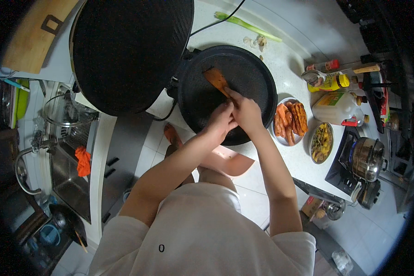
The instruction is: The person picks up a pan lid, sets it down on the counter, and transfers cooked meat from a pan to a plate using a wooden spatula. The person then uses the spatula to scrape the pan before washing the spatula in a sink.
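Note:
My right hand (246, 110) grips the handle of a wooden spatula (214, 78). The spatula's flat blade hangs over the dark round plate of an electric griddle (252, 72). Beside it, my left hand (220, 120) is close against the right hand, with its fingers curled near the handle's end; whether it holds the handle is hidden. The griddle's large black lid (131, 51) is raised on the left. Right of the griddle, a white plate (285, 142) bears several sausages (283, 119) and browned, scored pieces of food (298, 119).
An oval dish of yellow food (321, 143) stands near a steel pot (367, 158) over a blue gas flame. Bottles (334, 107) line the wall. A green onion stalk (248, 27) and garlic (258, 42) lie behind. A pink bin (227, 162) is below the counter edge; a sink (69, 179) is left.

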Action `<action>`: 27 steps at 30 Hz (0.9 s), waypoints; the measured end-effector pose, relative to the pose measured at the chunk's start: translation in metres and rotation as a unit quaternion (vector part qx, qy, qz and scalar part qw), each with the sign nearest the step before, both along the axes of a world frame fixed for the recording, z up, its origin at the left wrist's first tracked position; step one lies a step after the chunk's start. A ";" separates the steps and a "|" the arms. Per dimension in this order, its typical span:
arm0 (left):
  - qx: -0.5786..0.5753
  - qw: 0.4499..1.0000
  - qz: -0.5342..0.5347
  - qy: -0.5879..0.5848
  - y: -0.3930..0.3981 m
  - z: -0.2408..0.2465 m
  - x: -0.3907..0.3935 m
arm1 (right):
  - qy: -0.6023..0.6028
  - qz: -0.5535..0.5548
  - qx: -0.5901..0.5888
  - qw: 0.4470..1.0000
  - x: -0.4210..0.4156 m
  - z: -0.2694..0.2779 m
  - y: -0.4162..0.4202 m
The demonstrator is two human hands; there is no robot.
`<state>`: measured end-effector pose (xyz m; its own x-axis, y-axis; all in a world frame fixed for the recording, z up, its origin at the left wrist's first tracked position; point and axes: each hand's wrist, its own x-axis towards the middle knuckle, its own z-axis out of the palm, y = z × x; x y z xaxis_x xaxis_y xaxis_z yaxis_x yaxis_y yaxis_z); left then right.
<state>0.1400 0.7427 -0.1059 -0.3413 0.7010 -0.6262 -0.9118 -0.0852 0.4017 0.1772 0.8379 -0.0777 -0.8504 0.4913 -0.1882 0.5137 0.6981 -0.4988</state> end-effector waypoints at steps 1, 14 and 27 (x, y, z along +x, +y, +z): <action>-0.017 0.999 -0.020 0.020 0.000 0.010 0.004 | 0.019 0.003 -0.009 1.000 0.008 0.003 0.002; 0.048 0.990 -0.123 0.056 0.051 0.033 0.008 | -0.021 0.033 0.003 0.999 0.004 0.005 0.092; 0.057 0.996 -0.061 0.035 0.058 0.032 0.001 | -0.046 0.155 -0.098 0.982 -0.006 0.007 0.147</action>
